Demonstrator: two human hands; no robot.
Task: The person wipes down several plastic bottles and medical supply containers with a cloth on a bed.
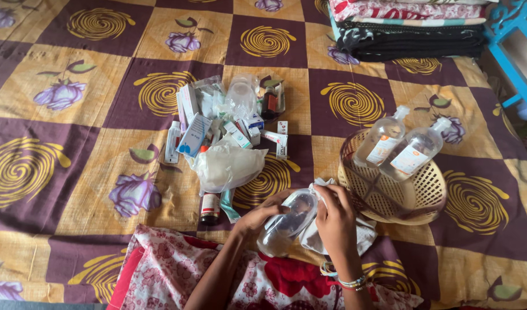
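My left hand grips the side of a clear plastic bottle lying tilted just above my lap. My right hand presses a white cloth against the bottle's upper end. To the right, a tan woven basket holds two more clear bottles with white and orange labels, lying side by side.
A heap of small medicine boxes, tubes and clear packets lies further back on the patterned bedspread, with a crumpled white plastic bag and a dark brown bottle. Folded blankets are stacked at the far right beside a blue frame.
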